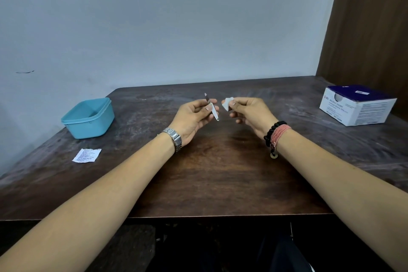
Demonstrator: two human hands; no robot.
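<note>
Seen from the head camera, the left hand (194, 115) pinches a slim metal tool (212, 108) above the middle of the wooden table (220, 172). The right hand (249, 112) pinches a white swab (227, 104) just beside the tool, not touching it. On the table's left side sit a blue tub (88, 119) and a printed sachet (86, 155), and on its right an alcohol swab box (357, 106).

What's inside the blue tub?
The blue tub shows only its bare floor and inner walls, with no contents visible. Its near wall hides the front strip of the floor.
</note>
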